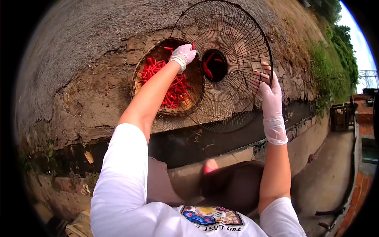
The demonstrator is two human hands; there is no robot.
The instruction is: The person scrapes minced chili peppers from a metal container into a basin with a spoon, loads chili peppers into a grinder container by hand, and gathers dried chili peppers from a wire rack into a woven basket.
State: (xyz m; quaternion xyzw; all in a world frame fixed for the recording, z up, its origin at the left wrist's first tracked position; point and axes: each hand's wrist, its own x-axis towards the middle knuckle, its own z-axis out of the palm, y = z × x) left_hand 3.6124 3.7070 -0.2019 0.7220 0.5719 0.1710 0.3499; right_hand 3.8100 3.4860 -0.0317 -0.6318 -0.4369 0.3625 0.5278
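Red chili peppers (pixel 176 94) lie heaped in a round woven basket (pixel 136 86) on the ground. Above its far side is my gloved left hand (pixel 184 54), its fingers closed, with a red chili (pixel 193 45) showing at the fingertips. A round wire fan guard (pixel 241 41) is tilted beside the basket, overlapping its right edge. Its solid dark center disc (pixel 221 71) has a few red chilies (pixel 207 70) on it. My right hand (pixel 269 93), also gloved, grips the guard's right rim, fingers through the wires.
Cracked earth (pixel 89 98) and grey pavement (pixel 90 35) surround the basket. A dark gutter (pixel 181 144) runs between it and my knees. Grass (pixel 325 71) grows to the right, above a concrete walkway (pixel 323 170). A dry leaf (pixel 89 157) lies at left.
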